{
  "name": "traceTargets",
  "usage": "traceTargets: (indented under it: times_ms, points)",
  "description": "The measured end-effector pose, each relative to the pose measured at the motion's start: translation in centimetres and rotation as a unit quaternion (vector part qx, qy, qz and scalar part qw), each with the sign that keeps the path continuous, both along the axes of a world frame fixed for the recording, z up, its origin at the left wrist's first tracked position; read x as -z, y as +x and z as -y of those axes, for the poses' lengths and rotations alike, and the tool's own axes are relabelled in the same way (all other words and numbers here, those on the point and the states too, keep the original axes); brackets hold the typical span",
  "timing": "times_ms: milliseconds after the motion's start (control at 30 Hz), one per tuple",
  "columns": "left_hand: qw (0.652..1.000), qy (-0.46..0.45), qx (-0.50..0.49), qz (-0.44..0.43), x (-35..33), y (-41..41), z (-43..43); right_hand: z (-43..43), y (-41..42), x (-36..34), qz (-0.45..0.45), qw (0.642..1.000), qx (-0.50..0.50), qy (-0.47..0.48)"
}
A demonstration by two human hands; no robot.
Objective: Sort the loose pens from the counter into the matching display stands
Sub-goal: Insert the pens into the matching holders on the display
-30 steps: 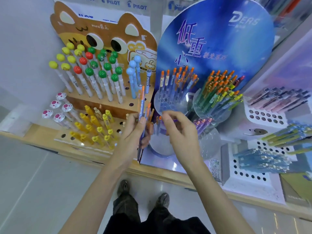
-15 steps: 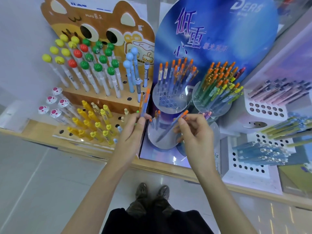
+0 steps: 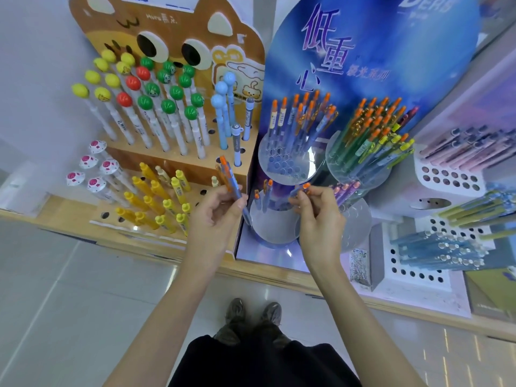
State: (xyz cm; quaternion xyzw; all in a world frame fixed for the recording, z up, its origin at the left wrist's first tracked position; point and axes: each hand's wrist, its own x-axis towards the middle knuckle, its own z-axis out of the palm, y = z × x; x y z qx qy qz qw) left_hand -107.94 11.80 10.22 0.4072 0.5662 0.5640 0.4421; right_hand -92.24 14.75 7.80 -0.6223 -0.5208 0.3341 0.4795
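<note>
The right hand (image 3: 318,222), at centre frame, is pinching one orange-capped pen (image 3: 304,187) between thumb and curled fingertips, its tip hidden behind the fingers, over the right rim of the lower clear tier (image 3: 275,227). The left hand (image 3: 215,216) is gripping a small bundle of orange-capped pens (image 3: 231,180) just left of that tier, caps pointing up-frame and one tip (image 3: 249,222) nearly touching the tier's left rim; at least two pens are showing, and the exact count cannot be told. Three pens are standing at the tier's far edge, leaving most of its surface bare between the two hands. Above it, the upper clear tier (image 3: 284,166) is carrying a dense cluster of orange-capped pens at its back, with open holes along its near rim. The blue backboard (image 3: 377,51) is closing off the upper frame. To the left, the wooden cat stand (image 3: 178,163) is sitting right against the blue display, holding three red ball-topped pens (image 3: 133,82), three light-blue ones (image 3: 221,88) and five pink-spotted white tops (image 3: 96,184). The wooden counter edge (image 3: 279,277) is running under both wrists, with tiled floor (image 3: 69,303) filling the lower left.
</note>
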Motion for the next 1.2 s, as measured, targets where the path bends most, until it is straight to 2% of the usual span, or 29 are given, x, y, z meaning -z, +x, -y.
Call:
traceTargets:
  times_ms: [167, 400, 600, 800, 933, 1033, 1133, 1200]
  points:
    - [1.0, -0.002, 0.005, -0.003, 0.0, -0.1, 0.3, -0.6, -0.3, 0.3, -0.01, 1.0, -0.016, -0.001]
    - [1.0, -0.014, 0.013, -0.017, 0.3, -0.2, 0.4, -1.3, -0.5, 0.3, 0.024, 0.997, -0.073, 0.003]
    - [0.999, -0.018, 0.015, -0.023, 0.6, -0.3, 0.7, -1.6, -0.4, 1.5, 0.078, 0.988, -0.131, -0.037]
    - [1.0, -0.011, 0.006, -0.028, 0.5, -0.3, 0.8, -2.5, -0.4, 1.2, 0.131, 0.973, -0.188, -0.015]
    - [0.999, -0.007, 0.01, -0.039, 0.7, -0.3, 0.9, -2.8, -0.4, 0.7, 0.118, 0.971, -0.202, -0.04]
    - [0.998, -0.012, 0.013, -0.053, 0.9, -0.2, 0.9, -1.8, -0.5, 0.2, 0.089, 0.982, -0.162, -0.048]
    - [0.998, -0.011, 0.017, -0.057, 0.8, 0.0, 0.7, 0.7, -0.6, -0.9, 0.064, 0.992, -0.102, 0.02]
    - [0.998, -0.008, 0.029, -0.047, 0.6, 0.1, 0.6, 2.3, -1.0, -1.9, 0.032, 0.991, -0.119, 0.052]
